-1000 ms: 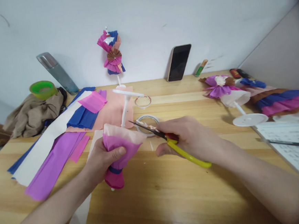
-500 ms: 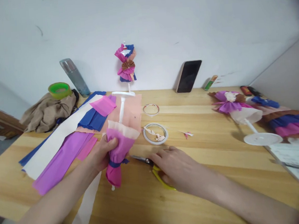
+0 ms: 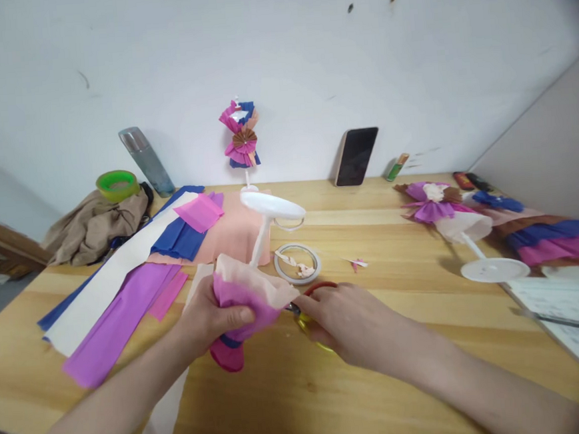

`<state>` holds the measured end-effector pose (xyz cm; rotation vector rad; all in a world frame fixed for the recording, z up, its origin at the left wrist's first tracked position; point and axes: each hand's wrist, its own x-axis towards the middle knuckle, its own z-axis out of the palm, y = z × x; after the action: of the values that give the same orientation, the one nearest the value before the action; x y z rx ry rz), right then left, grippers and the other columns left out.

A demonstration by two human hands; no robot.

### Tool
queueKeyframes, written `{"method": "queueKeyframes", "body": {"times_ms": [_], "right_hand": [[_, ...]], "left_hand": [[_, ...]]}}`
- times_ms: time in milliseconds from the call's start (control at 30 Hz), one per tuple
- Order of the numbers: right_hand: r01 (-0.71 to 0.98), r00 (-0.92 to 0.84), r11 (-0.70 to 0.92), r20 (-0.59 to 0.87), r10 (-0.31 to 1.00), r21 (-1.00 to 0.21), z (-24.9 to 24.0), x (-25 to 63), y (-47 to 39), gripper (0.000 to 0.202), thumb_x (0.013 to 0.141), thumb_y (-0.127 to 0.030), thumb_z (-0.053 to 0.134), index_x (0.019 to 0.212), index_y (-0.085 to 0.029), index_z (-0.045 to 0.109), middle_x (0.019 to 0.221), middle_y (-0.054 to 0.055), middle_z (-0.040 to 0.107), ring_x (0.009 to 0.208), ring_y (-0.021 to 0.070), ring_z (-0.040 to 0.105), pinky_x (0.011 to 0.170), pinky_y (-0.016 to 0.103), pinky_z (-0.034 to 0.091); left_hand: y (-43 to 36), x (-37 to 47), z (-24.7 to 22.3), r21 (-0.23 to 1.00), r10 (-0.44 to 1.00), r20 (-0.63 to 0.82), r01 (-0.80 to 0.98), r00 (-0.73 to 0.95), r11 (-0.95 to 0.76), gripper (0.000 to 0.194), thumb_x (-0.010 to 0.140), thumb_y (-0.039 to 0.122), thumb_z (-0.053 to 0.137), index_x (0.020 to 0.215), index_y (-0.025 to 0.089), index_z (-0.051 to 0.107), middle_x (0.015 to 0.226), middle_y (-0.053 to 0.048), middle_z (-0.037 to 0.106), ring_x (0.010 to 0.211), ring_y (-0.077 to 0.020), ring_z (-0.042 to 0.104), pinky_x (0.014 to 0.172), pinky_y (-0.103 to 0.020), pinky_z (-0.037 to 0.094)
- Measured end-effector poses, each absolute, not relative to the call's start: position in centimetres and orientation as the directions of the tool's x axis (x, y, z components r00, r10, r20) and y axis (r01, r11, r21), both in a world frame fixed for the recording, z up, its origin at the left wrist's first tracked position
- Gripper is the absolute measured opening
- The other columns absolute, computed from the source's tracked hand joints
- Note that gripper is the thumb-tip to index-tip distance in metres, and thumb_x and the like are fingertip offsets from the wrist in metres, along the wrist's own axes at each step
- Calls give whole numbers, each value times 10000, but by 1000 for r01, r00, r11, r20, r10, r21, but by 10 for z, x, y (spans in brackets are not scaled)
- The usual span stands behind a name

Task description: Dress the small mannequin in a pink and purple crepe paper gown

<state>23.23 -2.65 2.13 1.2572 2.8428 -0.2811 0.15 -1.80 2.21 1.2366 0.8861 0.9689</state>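
My left hand [image 3: 214,316] is wrapped round a small paper dress [image 3: 256,300] in magenta, purple and peach, with a blue band near its lower end. Out of its peach hem sticks a white stand [image 3: 273,206], base uppermost. My right hand [image 3: 334,314] holds scissors [image 3: 304,321] with yellow and red handles; their blades meet the right side of the dress and are mostly hidden there. A long pale strip [image 3: 162,414] hangs below my left forearm.
Crepe paper strips [image 3: 108,278] lie at the left. Beyond my hands are a tape roll [image 3: 317,263], a dressed stand [image 3: 243,140] and a phone [image 3: 358,157]. A bottle [image 3: 149,162] leans at the back left; more paper dresses [image 3: 433,199] lie right.
The dress has tilted, and its stand's base has swung up and to the right. The scissors have moved from bare table to the dress edge, and their handles have spread.
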Motion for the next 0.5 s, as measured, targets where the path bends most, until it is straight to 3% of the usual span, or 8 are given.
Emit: {"method": "queueKeyframes", "body": {"times_ms": [100,167,300,400,500], "right_hand": [[787,-615,613,-4,789,-66,34,239,-26,105,841,-147,558,881,-167,654,704,52,691,592,198,627,524,285,340],[803,-573,592,184,798,-70,42,245,-28,152,892,-196,534,798,-169,651,626,34,662,522,173,589,510,283,334],[671,-539,735,616,574,-98,51,249,-34,226,941,-168,481,785,-173,644,651,15,655,557,129,569,555,272,379],[584,-579,811,688,437,-24,47,244,-36,228,920,-85,465,821,-174,650,691,15,664,571,117,563,559,267,395],[576,-490,794,697,524,-192,39,236,-37,213,918,-106,467,1006,-179,647,827,41,674,663,128,598,598,258,468]], "left_hand": [[-21,5,26,996,938,-88,19,336,87,411,547,426,865,801,128,739,694,-46,674,619,-156,559,571,-263,446],[-23,8,29,989,929,-117,129,351,75,388,579,411,849,819,125,747,725,-53,685,658,-170,576,594,-272,456],[-28,16,39,946,909,-200,312,366,83,297,642,353,811,849,152,740,760,-35,696,691,-177,600,626,-273,480],[-29,27,44,899,917,-225,433,328,66,228,686,350,767,815,174,703,706,2,663,640,-153,567,564,-238,440],[-28,35,43,830,936,-160,556,313,-44,207,724,366,716,713,177,632,611,35,572,563,-123,476,493,-218,342]]}}
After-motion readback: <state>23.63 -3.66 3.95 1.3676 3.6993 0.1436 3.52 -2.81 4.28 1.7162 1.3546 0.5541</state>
